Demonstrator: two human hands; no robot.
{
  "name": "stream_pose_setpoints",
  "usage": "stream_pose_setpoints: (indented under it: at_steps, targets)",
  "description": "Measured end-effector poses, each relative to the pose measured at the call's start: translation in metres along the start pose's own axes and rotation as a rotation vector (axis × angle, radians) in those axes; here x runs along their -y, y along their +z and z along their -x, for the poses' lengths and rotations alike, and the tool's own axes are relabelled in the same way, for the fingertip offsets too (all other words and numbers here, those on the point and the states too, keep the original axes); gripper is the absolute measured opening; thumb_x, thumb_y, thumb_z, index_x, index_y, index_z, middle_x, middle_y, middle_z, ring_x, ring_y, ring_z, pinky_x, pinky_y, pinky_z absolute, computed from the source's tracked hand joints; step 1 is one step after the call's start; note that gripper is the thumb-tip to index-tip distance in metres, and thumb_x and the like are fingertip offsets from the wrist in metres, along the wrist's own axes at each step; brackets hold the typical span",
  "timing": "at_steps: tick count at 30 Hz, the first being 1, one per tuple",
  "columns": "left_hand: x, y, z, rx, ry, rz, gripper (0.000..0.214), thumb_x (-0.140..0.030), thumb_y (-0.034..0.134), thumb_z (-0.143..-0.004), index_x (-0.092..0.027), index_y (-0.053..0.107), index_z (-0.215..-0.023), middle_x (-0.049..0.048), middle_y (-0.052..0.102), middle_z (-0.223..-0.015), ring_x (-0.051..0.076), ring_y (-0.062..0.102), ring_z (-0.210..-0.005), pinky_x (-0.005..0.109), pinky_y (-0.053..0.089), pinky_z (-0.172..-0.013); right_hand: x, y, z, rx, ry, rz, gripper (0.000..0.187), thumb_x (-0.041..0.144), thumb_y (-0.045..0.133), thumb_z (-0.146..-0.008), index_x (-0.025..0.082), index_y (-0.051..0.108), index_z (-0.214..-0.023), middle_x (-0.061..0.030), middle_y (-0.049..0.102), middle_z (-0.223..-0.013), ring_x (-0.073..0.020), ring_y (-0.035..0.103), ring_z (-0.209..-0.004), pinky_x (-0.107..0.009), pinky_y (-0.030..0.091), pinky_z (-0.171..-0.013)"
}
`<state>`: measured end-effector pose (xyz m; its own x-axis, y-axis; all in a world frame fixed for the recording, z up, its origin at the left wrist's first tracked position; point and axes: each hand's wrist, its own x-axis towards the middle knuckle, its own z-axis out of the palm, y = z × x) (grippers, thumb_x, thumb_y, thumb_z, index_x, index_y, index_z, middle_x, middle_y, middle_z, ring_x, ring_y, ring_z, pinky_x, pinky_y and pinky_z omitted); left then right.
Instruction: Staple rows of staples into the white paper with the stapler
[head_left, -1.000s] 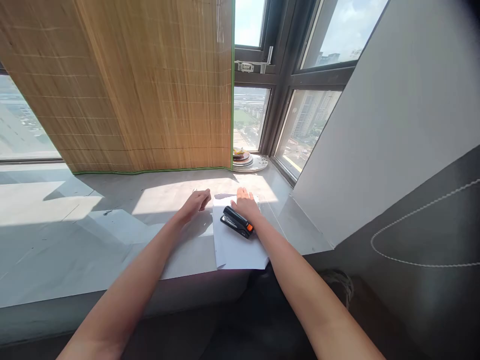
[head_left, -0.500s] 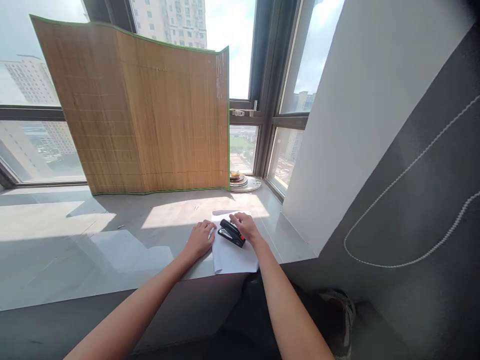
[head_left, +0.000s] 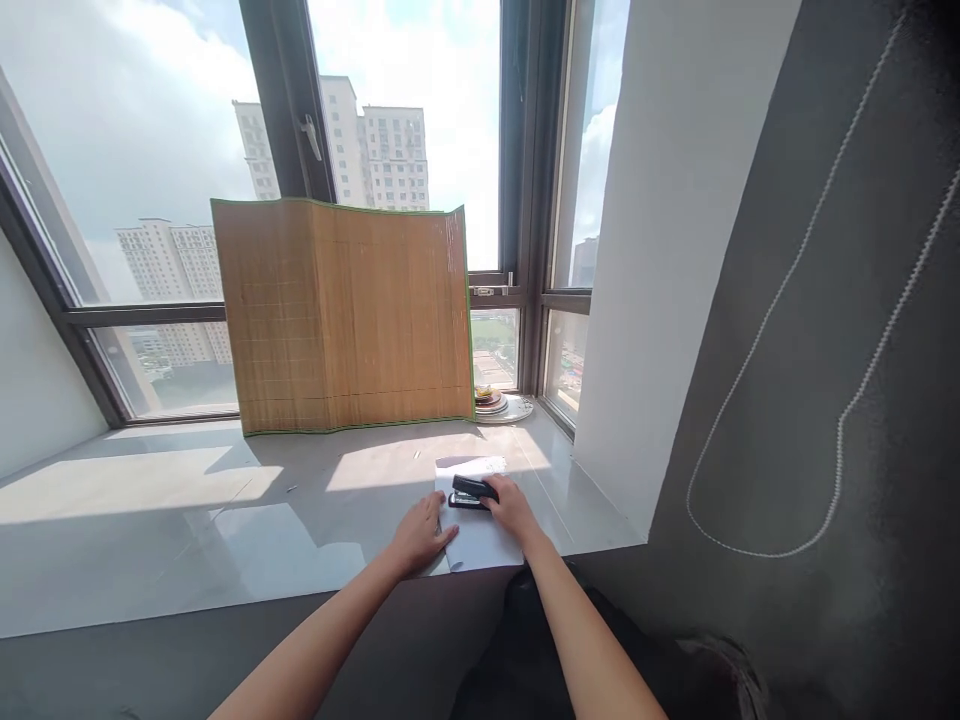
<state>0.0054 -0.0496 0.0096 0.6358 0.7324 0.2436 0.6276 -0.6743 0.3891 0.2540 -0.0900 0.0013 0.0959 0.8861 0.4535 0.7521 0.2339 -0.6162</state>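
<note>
A small stack of white paper (head_left: 480, 535) lies at the front edge of a grey windowsill. On it sits a black stapler (head_left: 469, 491). My right hand (head_left: 512, 508) is closed over the stapler's near end. My left hand (head_left: 422, 535) lies with fingers spread on the left edge of the paper, holding it flat.
A bamboo mat (head_left: 346, 315) stands upright along the window at the back of the sill (head_left: 187, 530). A stack of small plates (head_left: 496, 402) sits in the far right corner. A white wall (head_left: 660, 260) and a dark wall with a bead cord (head_left: 810, 380) close off the right side.
The view has pulled back and tilted up, so the windows and buildings outside show. My left hand has slid onto the paper's edge and my right hand has closed on the stapler.
</note>
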Motion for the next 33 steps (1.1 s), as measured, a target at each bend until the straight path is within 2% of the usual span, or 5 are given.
stream_pose_setpoints:
  at_steps: [10, 13, 18, 24, 33]
  targets:
    - [0.005, -0.01, -0.006, 0.033, -0.076, -0.101, 0.061, -0.052, 0.06, -0.097, -0.018, 0.053, -0.147, 0.0187, 0.058, -0.152, 0.037, 0.052, -0.143, 0.05, 0.036, -0.119, 0.006, -0.001, 0.0, -0.11, 0.043, -0.16, 0.033, 0.025, 0.072, -0.086, 0.022, 0.075, -0.119, -0.009, 0.078, -0.115, -0.0264, 0.071, -0.102, -0.037, 0.054, -0.094]
    - [0.003, -0.012, -0.005, 0.043, -0.072, -0.088, 0.059, -0.051, 0.058, -0.098, -0.017, 0.053, -0.147, 0.0179, 0.058, -0.153, 0.035, 0.051, -0.145, 0.049, 0.034, -0.121, 0.006, -0.011, 0.003, -0.247, 0.078, -0.116, 0.02, 0.038, 0.064, -0.093, 0.022, 0.076, -0.094, -0.0066, 0.077, -0.093, -0.0228, 0.068, -0.083, -0.032, 0.051, -0.079]
    - [0.004, -0.013, -0.006, 0.031, -0.114, -0.113, 0.054, -0.046, 0.054, -0.1, -0.018, 0.053, -0.147, 0.017, 0.058, -0.152, 0.033, 0.052, -0.143, 0.048, 0.036, -0.118, 0.004, -0.014, 0.008, -0.296, 0.109, -0.021, 0.033, 0.035, 0.056, -0.093, 0.022, 0.068, -0.066, -0.0022, 0.062, -0.061, -0.0181, 0.056, -0.06, -0.028, 0.035, -0.063]
    - [0.009, -0.01, -0.008, 0.014, -0.129, -0.109, 0.056, -0.047, 0.056, -0.098, -0.018, 0.053, -0.145, 0.0178, 0.057, -0.153, 0.034, 0.052, -0.143, 0.048, 0.038, -0.116, 0.011, -0.01, 0.011, -0.274, 0.152, 0.064, 0.026, 0.032, 0.059, -0.096, 0.023, 0.077, -0.08, -0.0014, 0.064, -0.064, -0.0175, 0.058, -0.062, -0.027, 0.028, -0.062]
    - [0.011, -0.005, -0.005, -0.085, -0.151, 0.061, 0.068, -0.049, 0.063, -0.09, -0.017, 0.046, -0.148, 0.0233, 0.053, -0.157, 0.039, 0.05, -0.147, 0.051, 0.035, -0.12, 0.019, -0.008, 0.014, -0.207, 0.204, 0.159, 0.03, 0.03, 0.06, -0.098, 0.023, 0.069, -0.069, -0.0023, 0.068, -0.072, -0.0174, 0.059, -0.067, -0.027, 0.028, -0.061]
